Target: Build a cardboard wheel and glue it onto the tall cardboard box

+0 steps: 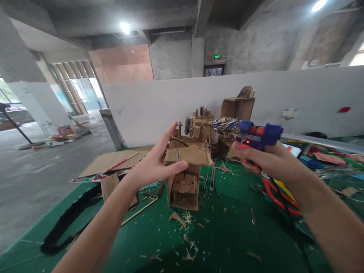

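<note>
Head view: hands (149,165) (253,154) grasp cardboard model (184,185), left, and glue gun (260,137), right (sign (217,57): "EXIT").

A raw concrete ceiling (170,13) with beams crosses the top of the frame, with a bright lamp (125,27) at upper left and a second lamp (319,5) at upper right. Behind a white partition (159,98) spanning the middle rise a grey concrete wall (173,57), a pinkish-brown panel (122,66) and, near upper centre, a green exit sign (217,57) above a dark doorway (214,71). Daylit windows (8,92) and grey floor (59,163) lie at the left; a green tabletop (233,231) fills the bottom.
</note>
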The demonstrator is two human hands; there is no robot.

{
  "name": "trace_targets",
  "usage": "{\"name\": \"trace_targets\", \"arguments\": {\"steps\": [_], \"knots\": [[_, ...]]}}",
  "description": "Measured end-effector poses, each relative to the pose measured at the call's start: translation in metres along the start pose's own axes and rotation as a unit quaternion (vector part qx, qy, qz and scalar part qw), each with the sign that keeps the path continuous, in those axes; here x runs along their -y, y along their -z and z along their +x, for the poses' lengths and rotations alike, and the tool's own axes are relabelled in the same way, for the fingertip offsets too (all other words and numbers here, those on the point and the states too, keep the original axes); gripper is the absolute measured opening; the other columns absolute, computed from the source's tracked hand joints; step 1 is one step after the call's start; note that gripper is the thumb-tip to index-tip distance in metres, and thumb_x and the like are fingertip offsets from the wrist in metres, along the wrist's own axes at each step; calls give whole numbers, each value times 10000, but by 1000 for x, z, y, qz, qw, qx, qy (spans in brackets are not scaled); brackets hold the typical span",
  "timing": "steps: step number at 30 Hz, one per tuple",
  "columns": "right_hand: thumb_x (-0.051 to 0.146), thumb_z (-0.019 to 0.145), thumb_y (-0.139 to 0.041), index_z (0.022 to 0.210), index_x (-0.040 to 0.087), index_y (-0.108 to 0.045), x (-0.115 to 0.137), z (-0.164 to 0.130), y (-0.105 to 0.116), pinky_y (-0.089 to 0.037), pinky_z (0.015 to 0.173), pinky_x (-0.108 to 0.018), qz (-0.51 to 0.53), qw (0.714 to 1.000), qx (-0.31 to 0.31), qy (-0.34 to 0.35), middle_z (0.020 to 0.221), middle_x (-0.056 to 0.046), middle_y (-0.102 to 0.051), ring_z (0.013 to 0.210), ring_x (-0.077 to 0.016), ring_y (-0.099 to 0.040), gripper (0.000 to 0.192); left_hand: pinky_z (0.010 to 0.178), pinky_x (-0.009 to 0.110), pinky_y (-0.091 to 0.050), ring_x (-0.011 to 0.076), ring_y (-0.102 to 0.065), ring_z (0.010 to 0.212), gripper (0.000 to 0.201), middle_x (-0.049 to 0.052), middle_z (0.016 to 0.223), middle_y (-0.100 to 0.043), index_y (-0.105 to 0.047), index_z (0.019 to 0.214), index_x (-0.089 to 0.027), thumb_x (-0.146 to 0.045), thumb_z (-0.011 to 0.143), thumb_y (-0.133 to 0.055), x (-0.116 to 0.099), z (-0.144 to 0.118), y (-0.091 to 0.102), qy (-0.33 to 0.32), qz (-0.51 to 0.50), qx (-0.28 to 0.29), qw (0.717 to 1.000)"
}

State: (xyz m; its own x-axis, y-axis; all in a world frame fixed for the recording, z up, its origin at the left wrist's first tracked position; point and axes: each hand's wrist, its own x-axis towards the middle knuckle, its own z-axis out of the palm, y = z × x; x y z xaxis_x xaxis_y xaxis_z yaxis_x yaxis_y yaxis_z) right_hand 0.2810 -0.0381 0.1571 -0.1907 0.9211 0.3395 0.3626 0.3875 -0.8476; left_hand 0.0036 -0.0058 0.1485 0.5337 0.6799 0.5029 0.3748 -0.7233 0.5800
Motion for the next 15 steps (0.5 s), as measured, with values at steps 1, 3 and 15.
{"name": "trace_targets", "arguments": {"steps": [1, 3, 15], "knots": [[578, 772, -610, 585, 219, -447, 0, 0, 0, -269, 347, -238, 8, 1000, 4, -3, 431, 50, -376, 366, -72, -342, 437, 1165, 421, -219, 299, -88, 1430, 903, -51, 1578, -44, -42, 1480, -355, -465, 796, -621, 0, 0, 0, 2, 3, 0, 1000], [561, 769, -623, 619, 220, -482, -1, -1, 0, -266, 345, -238, 24, 1000, 11, -9, 427, 54, -379, 362, -72, -334, 399, 1164, 419, -218, 299, -95, 1430, 904, -46, 1579, -45, -40, 1481, -349, -467, 797, -619, 0, 0, 0, 6, 5, -1, 1000], [523, 766, -631, 555, 228, -445, 7, -5, 1, -264, 356, -254, 12, 999, 24, 18, 403, 57, -366, 350, -76, -328, 408, 1160, 429, -224, 300, -103, 1429, 896, -32, 1579, -55, -46, 1483, -339, -482, 800, -608, -2, 1, 0, 8, 2, -2, 1000]]}}
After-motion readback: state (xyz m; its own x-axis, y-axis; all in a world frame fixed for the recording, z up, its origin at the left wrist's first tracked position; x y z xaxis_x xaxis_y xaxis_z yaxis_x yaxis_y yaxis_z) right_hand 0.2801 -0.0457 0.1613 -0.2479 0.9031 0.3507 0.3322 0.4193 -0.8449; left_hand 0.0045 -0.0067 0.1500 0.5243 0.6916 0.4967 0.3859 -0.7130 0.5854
